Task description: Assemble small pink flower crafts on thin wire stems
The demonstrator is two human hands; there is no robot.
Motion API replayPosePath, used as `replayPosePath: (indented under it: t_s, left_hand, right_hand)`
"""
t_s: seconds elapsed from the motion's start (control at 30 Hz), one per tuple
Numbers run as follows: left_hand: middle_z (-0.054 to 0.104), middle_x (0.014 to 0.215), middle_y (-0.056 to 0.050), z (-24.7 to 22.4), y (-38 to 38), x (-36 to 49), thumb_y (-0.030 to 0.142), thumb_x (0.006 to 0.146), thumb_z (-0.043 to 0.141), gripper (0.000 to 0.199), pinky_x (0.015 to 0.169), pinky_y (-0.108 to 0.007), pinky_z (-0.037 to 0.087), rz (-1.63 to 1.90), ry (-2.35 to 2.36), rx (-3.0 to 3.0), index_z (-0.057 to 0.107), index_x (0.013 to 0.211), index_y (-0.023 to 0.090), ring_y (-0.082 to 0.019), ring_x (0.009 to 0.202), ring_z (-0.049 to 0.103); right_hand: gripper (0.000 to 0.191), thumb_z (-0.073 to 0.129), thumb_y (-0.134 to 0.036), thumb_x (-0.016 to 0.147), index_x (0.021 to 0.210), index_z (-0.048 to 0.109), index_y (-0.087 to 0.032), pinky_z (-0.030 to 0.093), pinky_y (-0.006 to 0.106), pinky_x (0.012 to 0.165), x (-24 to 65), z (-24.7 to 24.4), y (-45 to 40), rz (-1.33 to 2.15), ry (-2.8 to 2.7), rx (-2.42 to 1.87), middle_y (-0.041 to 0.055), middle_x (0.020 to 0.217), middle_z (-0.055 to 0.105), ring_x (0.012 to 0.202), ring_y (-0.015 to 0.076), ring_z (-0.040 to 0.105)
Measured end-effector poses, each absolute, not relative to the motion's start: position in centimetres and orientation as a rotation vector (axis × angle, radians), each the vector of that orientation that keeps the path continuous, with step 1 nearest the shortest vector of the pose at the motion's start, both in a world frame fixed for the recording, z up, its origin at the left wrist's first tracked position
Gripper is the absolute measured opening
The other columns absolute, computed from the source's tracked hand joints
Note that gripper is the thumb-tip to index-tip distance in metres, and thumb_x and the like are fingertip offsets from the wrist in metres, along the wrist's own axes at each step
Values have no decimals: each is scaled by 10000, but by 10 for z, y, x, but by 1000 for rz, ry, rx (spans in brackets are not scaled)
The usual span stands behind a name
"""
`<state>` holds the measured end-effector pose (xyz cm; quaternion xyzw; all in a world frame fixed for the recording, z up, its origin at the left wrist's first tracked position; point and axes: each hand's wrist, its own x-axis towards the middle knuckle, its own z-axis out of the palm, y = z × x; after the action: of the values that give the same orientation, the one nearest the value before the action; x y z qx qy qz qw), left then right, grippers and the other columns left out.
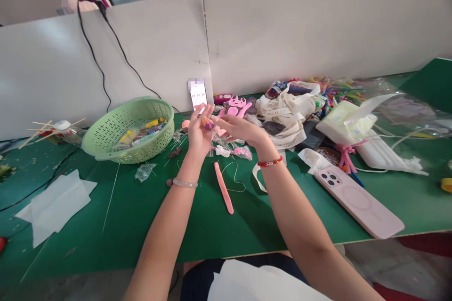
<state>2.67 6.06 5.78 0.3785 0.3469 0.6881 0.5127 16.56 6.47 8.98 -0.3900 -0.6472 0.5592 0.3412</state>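
Note:
A small orange and purple piece [207, 123] lies on the palm side of my left hand [199, 132], whose fingers point up and away. My right hand [240, 128] reaches in from the right, its fingertips beside that piece; whether they grip it is too small to tell. Below the hands a long pink strip [224, 189] rests on the green table [197, 230], with a thin pale thread [243, 183] curling at its right. Pink cut-out shapes [235, 107] and small plastic-wrapped pieces [242, 152] sit just behind and under my hands.
A green basket [95, 138] with wrapped pieces stands left. A lit phone [197, 94] leans on the white partition [141, 42]. Ribbons [286, 113], a tissue pack [344, 122] and a pink phone [360, 202] lie right. White papers [58, 204] are at the left. A person is behind the partition.

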Motion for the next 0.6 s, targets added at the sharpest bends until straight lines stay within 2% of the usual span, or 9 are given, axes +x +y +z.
replayPosePath:
  t_s: [0.07, 0.2, 0.33, 0.47, 0.53, 0.6]
  left_hand:
    - [516, 1520, -101, 61, 58, 26, 262, 884, 578, 407, 1111, -378, 460, 1715, 784, 1012, 573, 1292, 253, -228, 1420, 479]
    - [445, 1575, -88, 70, 50, 27, 379, 872, 632, 431, 1161, -408, 396, 1747, 713, 1232, 581, 1284, 264, -282, 1471, 403]
    - [479, 1552, -60, 83, 41, 24, 573, 915, 530, 555, 1216, -429, 305, 1765, 719, 1352, 509, 1406, 315, -284, 1504, 340]
    - [457, 1572, 20, 87, 42, 14, 547, 977, 383, 486, 1237, -417, 260, 1828, 879, 1265, 512, 1408, 361, -227, 1507, 339]
    - [519, 1526, -24, 83, 48, 12, 559, 991, 288, 530, 1220, -437, 297, 1737, 934, 1190, 577, 1354, 302, -235, 1472, 403]
    - [603, 1435, -113, 78, 53, 13, 608, 970, 307, 596, 1188, -462, 351, 1619, 941, 1166, 646, 1266, 217, -277, 1413, 485]
  right_hand:
    - [465, 669, -661, 814, 858, 651, -199, 618, 318, 630, 159, 91, 61, 1579, -1637, -1072, 62, 779, 674, 676, 183, 683]
    - [426, 739, -589, 790, 793, 622, -179, 638, 302, 665, 152, 91, 60, 1660, -1567, -902, 57, 810, 688, 703, 165, 691]
    - [378, 766, -528, 783, 839, 678, -164, 628, 266, 705, 155, 84, 67, 1641, -1536, -769, 60, 887, 717, 724, 128, 690]
    - [373, 858, -413, 679, 890, 683, -161, 607, 254, 698, 158, 80, 71, 1587, -1511, -732, 39, 832, 717, 740, 126, 683]
    - [385, 878, -354, 633, 901, 682, -160, 590, 239, 666, 158, 81, 71, 1578, -1494, -735, 21, 797, 707, 722, 117, 669]
    - [355, 876, -328, 609, 855, 684, -158, 572, 220, 621, 157, 83, 69, 1567, -1488, -740, 7, 754, 690, 680, 105, 647]
